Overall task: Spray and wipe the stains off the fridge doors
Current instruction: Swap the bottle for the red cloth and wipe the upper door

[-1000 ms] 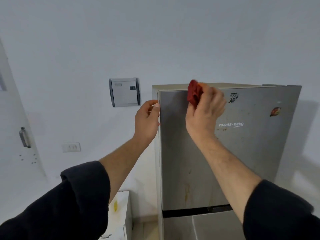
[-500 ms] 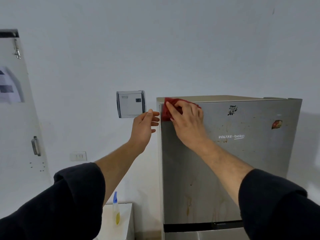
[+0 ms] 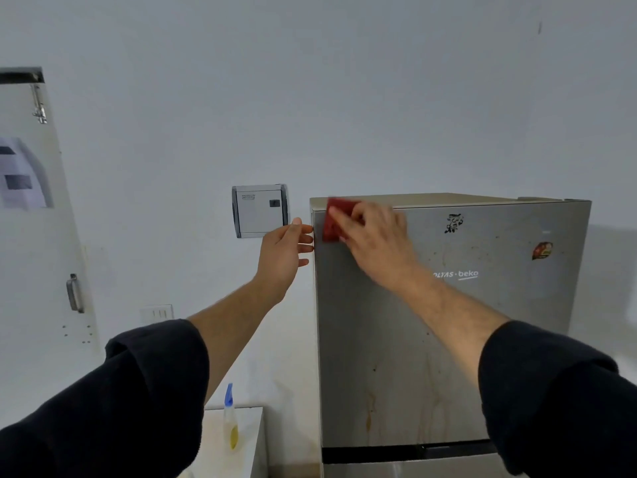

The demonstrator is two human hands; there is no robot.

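Right hand (image 3: 375,236): the fingers lie extended over the red cloth (image 3: 335,215) and press it flat against the upper fridge door (image 3: 448,339). The hand is blurred, so I cannot make out the thumb. The cloth sits at the top left corner of that door, just below the top edge of the fridge.

Left hand (image 3: 282,257): the fingers are straight and slightly spread. It holds nothing, and the fingertips touch the left side edge of the fridge, level with the cloth.

Surface condition: the upper door is brushed grey metal. Brownish drip stains (image 3: 370,412) run down its lower half, and small specks are scattered across the middle. A black sticker (image 3: 454,223) sits near the top. A red sticker (image 3: 542,250) sits towards the right edge. White brand lettering (image 3: 460,274) is partly covered by my right forearm. A dark gap separates the upper door from the lower fridge door (image 3: 396,470), of which only the top strip is in view.

Room: the fridge stands against a plain pale wall (image 3: 310,98). A grey wall box (image 3: 260,210) is mounted just left of the fridge top. A white switch plate (image 3: 158,312) sits lower on the wall. A spray bottle (image 3: 230,419) with a blue head and yellow liquid stands upright on a white tabletop (image 3: 248,443), left of the fridge and well below my hands. A white room door (image 3: 38,253) with a metal handle (image 3: 74,293) and a sheet of paper (image 3: 20,177) on it fills the far left.
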